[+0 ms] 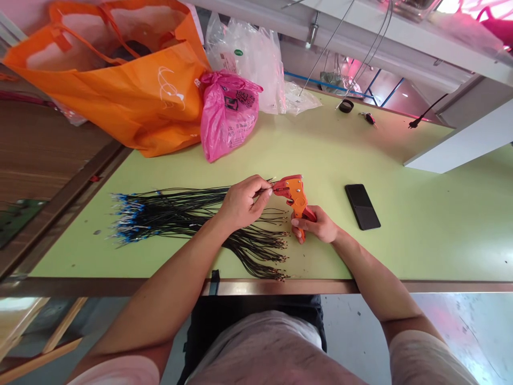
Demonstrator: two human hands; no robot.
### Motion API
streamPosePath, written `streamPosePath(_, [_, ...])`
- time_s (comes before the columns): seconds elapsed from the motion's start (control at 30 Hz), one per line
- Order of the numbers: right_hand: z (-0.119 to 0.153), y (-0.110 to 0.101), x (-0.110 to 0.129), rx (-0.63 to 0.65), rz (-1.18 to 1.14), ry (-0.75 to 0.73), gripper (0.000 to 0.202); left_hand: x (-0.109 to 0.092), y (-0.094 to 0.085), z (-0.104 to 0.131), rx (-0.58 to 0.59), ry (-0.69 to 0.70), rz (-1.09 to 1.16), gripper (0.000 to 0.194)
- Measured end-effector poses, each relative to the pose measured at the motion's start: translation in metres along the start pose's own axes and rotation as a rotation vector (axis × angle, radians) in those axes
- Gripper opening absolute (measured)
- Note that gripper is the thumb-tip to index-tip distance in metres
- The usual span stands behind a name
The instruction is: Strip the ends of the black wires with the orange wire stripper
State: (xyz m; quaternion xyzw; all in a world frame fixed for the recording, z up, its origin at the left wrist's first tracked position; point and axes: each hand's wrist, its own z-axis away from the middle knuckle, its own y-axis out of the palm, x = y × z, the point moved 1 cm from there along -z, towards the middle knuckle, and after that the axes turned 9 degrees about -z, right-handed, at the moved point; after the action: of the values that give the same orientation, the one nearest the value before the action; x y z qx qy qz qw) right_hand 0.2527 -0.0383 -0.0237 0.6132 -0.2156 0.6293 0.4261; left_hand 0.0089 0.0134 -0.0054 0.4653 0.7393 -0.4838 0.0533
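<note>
Many thin black wires (168,214) lie across the green tabletop, with blue and silver ends at the left and bare copper-coloured tips at the right. My left hand (245,202) is closed above them, its thumb and forefinger pinching a wire whose end is at the tool's jaws. An orange and red wire stripper (298,199) points up and to the left, its handles wrapped by the fingers of my right hand (315,224). Whether the jaws are clamped on the wire is too small to tell.
A black phone (362,207) lies right of my right hand. Behind are an orange bag (160,101), a pink plastic bag (230,117), clear bags (256,64), a black ring (346,106) and a white post (452,141). The table's front edge (320,287) is near my body.
</note>
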Motion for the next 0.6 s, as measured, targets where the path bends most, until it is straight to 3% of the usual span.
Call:
streamPosePath(0.27, [-0.0001,0.0039,0.0006,-0.067,0.003,0.006,0.039,-0.0024,-0.0005,-0.0005,0.005,-0.015,-0.042,0.016])
streamPosePath(0.5, [-0.0029,0.004,-0.0047,-0.212,-0.021,-0.019,0.047,-0.0015,0.0038,0.0008,-0.025,0.006,-0.041,0.017])
streamPosePath(0.6, [-0.0022,0.0019,-0.0034,-0.1,-0.029,-0.015,0.041,0.0,0.0059,0.0012,-0.047,-0.01,-0.026,0.017])
